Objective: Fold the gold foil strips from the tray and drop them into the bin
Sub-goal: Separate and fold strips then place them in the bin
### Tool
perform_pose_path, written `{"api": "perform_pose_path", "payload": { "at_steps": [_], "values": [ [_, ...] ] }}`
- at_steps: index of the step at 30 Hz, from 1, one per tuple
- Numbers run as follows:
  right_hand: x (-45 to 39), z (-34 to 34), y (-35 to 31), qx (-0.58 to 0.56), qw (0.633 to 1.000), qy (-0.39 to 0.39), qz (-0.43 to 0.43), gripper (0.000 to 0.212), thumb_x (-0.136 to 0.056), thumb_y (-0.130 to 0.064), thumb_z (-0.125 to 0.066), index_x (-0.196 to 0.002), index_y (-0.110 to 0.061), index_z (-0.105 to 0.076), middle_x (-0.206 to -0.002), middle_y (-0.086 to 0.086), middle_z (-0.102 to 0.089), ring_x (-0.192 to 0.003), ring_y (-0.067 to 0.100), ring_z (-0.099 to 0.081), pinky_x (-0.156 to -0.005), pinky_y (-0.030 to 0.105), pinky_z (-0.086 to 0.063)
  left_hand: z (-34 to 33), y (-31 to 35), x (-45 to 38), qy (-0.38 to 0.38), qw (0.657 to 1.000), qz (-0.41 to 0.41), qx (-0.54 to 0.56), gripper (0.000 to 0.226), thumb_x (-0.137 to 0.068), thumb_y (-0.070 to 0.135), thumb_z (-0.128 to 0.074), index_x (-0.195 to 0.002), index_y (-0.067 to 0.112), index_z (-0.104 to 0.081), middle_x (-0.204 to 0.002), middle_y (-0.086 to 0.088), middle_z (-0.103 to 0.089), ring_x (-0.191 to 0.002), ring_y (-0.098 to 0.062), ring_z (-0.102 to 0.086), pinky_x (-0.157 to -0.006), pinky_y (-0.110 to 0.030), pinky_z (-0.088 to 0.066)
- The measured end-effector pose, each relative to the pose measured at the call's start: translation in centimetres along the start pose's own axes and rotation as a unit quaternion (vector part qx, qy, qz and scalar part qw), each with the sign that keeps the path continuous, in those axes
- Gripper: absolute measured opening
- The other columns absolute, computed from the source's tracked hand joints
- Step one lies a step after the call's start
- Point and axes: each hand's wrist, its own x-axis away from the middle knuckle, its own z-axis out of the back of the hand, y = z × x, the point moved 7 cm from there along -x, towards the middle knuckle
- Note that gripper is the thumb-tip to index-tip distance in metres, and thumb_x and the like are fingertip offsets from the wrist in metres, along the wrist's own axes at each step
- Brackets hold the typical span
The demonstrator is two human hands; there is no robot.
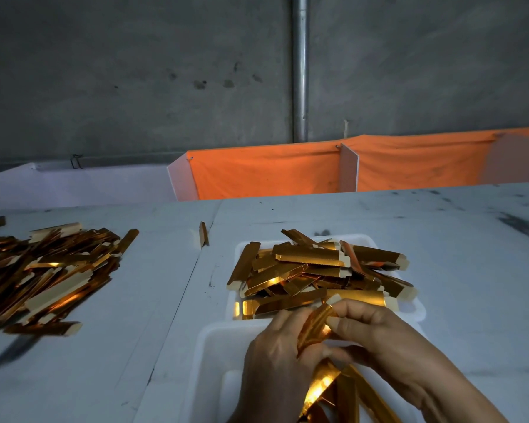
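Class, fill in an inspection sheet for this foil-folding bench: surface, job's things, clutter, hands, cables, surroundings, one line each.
Surface: white table, scuffed with dark marks.
Job's things: far white tray heaped with gold strips; near white tray under the hands, holding more strips; one strip in hand.
Clutter: loose pile of gold strips on the table at left; single stray strip standing beyond the trays.
Hands: left hand and right hand both grip the strip in hand.
Cables: nothing seen.
Surroundings: grey concrete wall, metal pipe, orange cloth on white dividers behind the table.
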Motion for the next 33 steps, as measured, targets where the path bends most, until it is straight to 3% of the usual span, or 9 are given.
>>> {"api": "perform_pose_path", "payload": {
  "at_steps": [2, 4, 7, 12, 17, 21, 25, 29, 33],
  "values": [
    [0.0, 0.0, 0.0, 0.024, 1.0, -0.002, 0.008, 0.014, -0.092, -0.009, -0.057, -0.087, -0.003, -0.069, -0.095, 0.027, -0.069, -0.081, 0.029, -0.07, -0.072, 0.034, -0.057, 0.0, 0.0, 0.2, 0.015, 1.0, -0.025, -0.009, 0.057, -0.084, 0.065, -0.039, -0.136, 0.041, -0.039, -0.123, 0.024, -0.048, -0.097, 0.019, -0.037, -0.079, 0.008, -0.023],
    [-0.1, 0.1, -0.1, 0.051, 0.999, 0.004, 0.013, 0.015, -0.093, -0.012, -0.058, -0.09, -0.001, -0.068, -0.098, 0.029, -0.066, -0.085, 0.032, -0.069, -0.08, 0.039, -0.057, -0.1, 0.3, 0.4, 0.019, 0.998, -0.059, -0.026, 0.064, -0.083, 0.07, -0.034, -0.137, 0.036, -0.042, -0.127, 0.017, -0.052, -0.107, 0.01, -0.043, -0.087, 0.001, -0.03],
    [0.0, 0.5, -0.4, 0.074, 0.996, 0.025, 0.029, 0.016, -0.091, -0.018, -0.061, -0.089, -0.004, -0.068, -0.091, 0.027, -0.064, -0.084, 0.036, -0.065, -0.083, 0.043, -0.054, 0.0, 0.8, 0.2, 0.004, 0.997, -0.071, 0.017, 0.06, -0.086, 0.063, -0.041, -0.137, 0.033, -0.044, -0.127, 0.015, -0.054, -0.108, 0.009, -0.044, -0.092, -0.004, -0.037],
    [0.1, 0.3, -0.8, 0.118, 0.991, 0.035, 0.053, 0.015, -0.089, -0.02, -0.063, -0.077, -0.016, -0.072, -0.088, 0.014, -0.068, -0.075, 0.012, -0.065, -0.068, 0.022, -0.055, 0.4, 1.0, 0.0, 0.027, 0.994, -0.093, 0.042, 0.033, -0.095, 0.031, -0.05, -0.127, 0.025, -0.058, -0.118, 0.009, -0.064, -0.099, 0.017, -0.049, -0.086, -0.001, -0.039],
    [0.3, 0.5, -0.8, 0.114, 0.992, 0.042, 0.043, 0.012, -0.086, -0.02, -0.068, -0.075, -0.019, -0.073, -0.083, 0.009, -0.07, -0.073, 0.016, -0.067, -0.068, 0.026, -0.056, 0.5, 1.0, 0.0, 0.046, 0.994, -0.102, -0.016, 0.027, -0.093, 0.019, -0.055, -0.118, 0.018, -0.066, -0.109, 0.004, -0.07, -0.098, -0.003, -0.064, -0.083, -0.003, -0.044],
    [0.2, 0.6, -0.8, 0.125, 0.99, 0.056, 0.041, 0.016, -0.087, -0.013, -0.067, -0.073, -0.019, -0.073, -0.079, 0.006, -0.069, -0.068, 0.012, -0.067, -0.062, 0.02, -0.053, 0.7, 0.8, -0.2, 0.044, 0.992, -0.114, -0.032, 0.024, -0.09, 0.02, -0.058, -0.11, 0.017, -0.07, -0.1, 0.004, -0.073, -0.088, -0.001, -0.065, -0.076, -0.001, -0.044],
    [0.4, 1.2, -1.3, 0.152, 0.98, 0.112, 0.06, 0.006, -0.084, -0.017, -0.071, -0.078, -0.018, -0.07, -0.088, 0.009, -0.068, -0.074, 0.019, -0.069, -0.066, 0.03, -0.059, -0.4, 0.2, -0.2, -0.033, 0.998, -0.056, -0.006, 0.036, -0.097, 0.03, -0.048, -0.132, 0.023, -0.053, -0.123, 0.007, -0.062, -0.108, 0.001, -0.056, -0.087, 0.002, -0.034],
    [0.9, 1.5, -2.2, 0.215, 0.965, 0.129, 0.079, 0.017, -0.083, -0.012, -0.071, -0.072, -0.024, -0.068, -0.081, 0.005, -0.068, -0.073, 0.017, -0.068, -0.065, 0.031, -0.06, -1.4, -0.3, -0.1, -0.09, 0.993, -0.039, -0.064, 0.044, -0.096, 0.036, -0.048, -0.138, 0.027, -0.04, -0.132, 0.012, -0.055, -0.115, -0.001, -0.054, -0.096, -0.006, -0.037],
    [1.1, 1.4, -2.4, 0.237, 0.958, 0.144, 0.073, 0.016, -0.084, -0.011, -0.07, -0.072, -0.021, -0.068, -0.078, 0.004, -0.07, -0.071, 0.019, -0.069, -0.073, 0.043, -0.059, -1.6, -0.2, -0.3, -0.079, 0.993, -0.053, -0.073, 0.045, -0.097, 0.039, -0.043, -0.14, 0.026, -0.038, -0.134, 0.01, -0.054, -0.116, -0.002, -0.054, -0.096, -0.011, -0.039]
  ]
}}
